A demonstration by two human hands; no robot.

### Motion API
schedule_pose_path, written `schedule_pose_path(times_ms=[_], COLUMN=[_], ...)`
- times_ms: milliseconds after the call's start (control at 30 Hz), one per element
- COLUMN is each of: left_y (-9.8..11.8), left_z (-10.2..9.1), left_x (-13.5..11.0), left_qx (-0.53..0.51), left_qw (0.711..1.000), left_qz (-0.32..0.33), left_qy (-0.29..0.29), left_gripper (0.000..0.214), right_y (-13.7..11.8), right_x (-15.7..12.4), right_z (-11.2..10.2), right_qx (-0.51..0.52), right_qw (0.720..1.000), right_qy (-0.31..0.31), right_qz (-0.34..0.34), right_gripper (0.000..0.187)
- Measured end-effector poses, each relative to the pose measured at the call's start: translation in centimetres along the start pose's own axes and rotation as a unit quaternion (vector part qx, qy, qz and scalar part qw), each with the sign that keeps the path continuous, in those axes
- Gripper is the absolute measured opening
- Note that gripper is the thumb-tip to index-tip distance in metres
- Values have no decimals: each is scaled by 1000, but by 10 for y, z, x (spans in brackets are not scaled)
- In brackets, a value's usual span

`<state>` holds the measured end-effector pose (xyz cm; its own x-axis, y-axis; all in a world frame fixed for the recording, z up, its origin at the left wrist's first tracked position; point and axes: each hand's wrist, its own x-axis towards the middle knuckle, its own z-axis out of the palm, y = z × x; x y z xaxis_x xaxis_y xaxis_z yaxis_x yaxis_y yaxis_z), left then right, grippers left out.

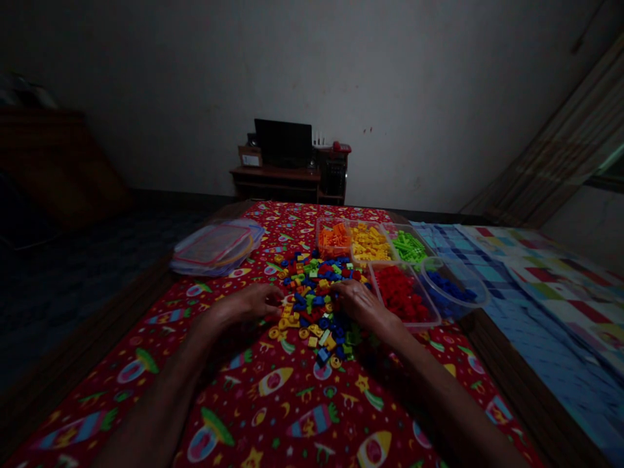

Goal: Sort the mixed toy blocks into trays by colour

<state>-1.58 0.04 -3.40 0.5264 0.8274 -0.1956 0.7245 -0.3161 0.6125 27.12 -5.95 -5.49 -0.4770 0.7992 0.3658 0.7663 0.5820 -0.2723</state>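
A loose pile of mixed toy building bricks (316, 300) in blue, yellow, red, green and orange lies on the red patterned cloth (273, 416). At the pile's left edge is my left hand (256, 302), thumb and fingers curved but apart, with nothing visible between them. My right hand (358, 302) reaches into the right side of the pile. Its fingers are bent down and close together; the fingertips and anything in them are hidden. Just beyond it stands a clear box of red bricks (402, 296).
Further clear containers hold orange bricks (334, 239), yellow bricks (370, 244), green bricks (408, 247) and blue bricks (448, 287). Stacked plastic lids (217, 247) lie at the left. A monitor (283, 143) stands on a desk by the wall; bedding (531, 305) is at right.
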Motion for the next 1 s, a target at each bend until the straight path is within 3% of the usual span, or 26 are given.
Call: schedule_pose_path(times_ms=[100,200,300,400,533,667,800,900,1000], left_y=[4,13,20,28,38,44,45,43,44], left_z=[7,14,18,24,36,46,51,53,53], left_x=[-2,0,3,8,15,22,23,23,23], left_qx=[47,60,39,-6,-52,-77,-83,-97,-98], left_qw=[999,998,999,998,993,986,983,979,976], left_qz=[-14,-13,7,18,23,55,92,117,131], left_qy=[-12,-13,22,63,105,139,133,135,146], left_gripper=[27,30,34,33,30,37,42,41,40], right_y=[4,2,-1,0,5,17,36,49,54], right_x=[2,11,21,25,23,21,9,-4,-10], right_z=[-10,-29,-46,-55,-62,-70,-91,-107,-112], right_qx=[64,160,309,439,479,445,280,91,-32], right_qw=[997,984,939,881,858,873,924,956,959], right_qy=[30,55,68,57,51,92,162,141,106], right_qz=[-4,53,137,168,178,179,202,239,259], right_gripper=[46,43,31,34,38,36,33,31,29])
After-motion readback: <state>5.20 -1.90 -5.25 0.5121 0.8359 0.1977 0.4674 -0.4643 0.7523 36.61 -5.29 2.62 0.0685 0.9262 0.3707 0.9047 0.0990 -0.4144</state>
